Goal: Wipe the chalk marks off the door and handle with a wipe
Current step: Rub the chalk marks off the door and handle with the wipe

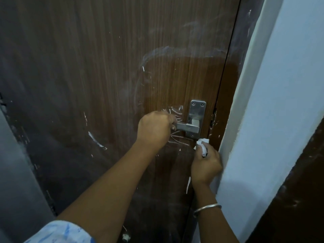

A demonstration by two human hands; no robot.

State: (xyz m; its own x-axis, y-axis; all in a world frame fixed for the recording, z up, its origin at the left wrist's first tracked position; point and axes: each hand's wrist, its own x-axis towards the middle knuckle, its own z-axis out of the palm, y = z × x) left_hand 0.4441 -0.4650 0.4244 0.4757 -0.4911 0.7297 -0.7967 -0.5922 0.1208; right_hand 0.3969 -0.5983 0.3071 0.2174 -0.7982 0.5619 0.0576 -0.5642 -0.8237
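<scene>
The brown wooden door (105, 67) fills the view, and its metal lever handle (188, 127) sits at about three o'clock on the panel. The left hand (154, 128) is curled round the free end of the lever, at nine o'clock from the steel backplate (197, 111). The right hand (206, 163) pinches a crumpled white wipe (203, 144) bunched in its fingers, held up to the door at about five o'clock from the backplate, just below its bottom corner and near the door's edge. White chalk marks (175, 137) streak the wood around the lever, with thin lines at seven o'clock and scribbles at ten. A hazier smear arcs higher up, at twelve. A metal bangle (206, 208) circles the right wrist, and a pale wall (280, 102) stands at three o'clock.
</scene>
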